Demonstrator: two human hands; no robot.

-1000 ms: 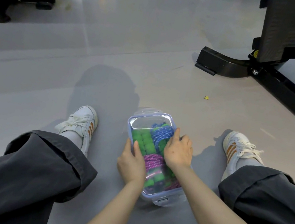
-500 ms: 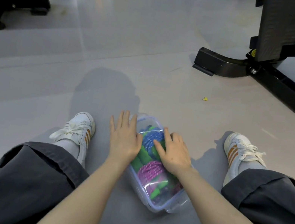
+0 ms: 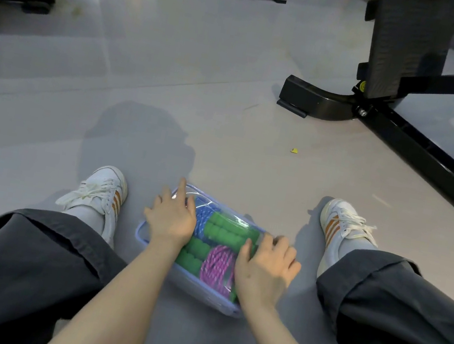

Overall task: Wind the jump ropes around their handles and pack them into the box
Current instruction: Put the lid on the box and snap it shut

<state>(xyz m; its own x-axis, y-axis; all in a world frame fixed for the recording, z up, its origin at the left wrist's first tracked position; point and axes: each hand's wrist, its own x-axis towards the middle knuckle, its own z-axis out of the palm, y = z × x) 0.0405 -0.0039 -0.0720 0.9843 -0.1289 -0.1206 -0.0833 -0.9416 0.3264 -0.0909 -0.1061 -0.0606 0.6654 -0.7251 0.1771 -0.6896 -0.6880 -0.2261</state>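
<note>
Clear box [image 3: 199, 294] with a bluish rim on the grey floor [image 3: 227, 129] between the outstretched legs, lid on. Inside, a blue-wound rope [image 3: 203, 219] at the far end, a pink-wound rope [image 3: 218, 267] nearer, green foam handles [image 3: 224, 230] between and beside them. Left hand [image 3: 171, 219] flat on the far left corner of the lid, fingers spread, grip holding nothing. Right hand [image 3: 264, 269] pressed on the right end, fingers curled over the edge. White sneakers [image 3: 100, 195] either side; black gym frame [image 3: 408, 137] beyond.

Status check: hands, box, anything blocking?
Left hand and right hand flat on box lid. Wound ropes inside. Nothing blocking.
</note>
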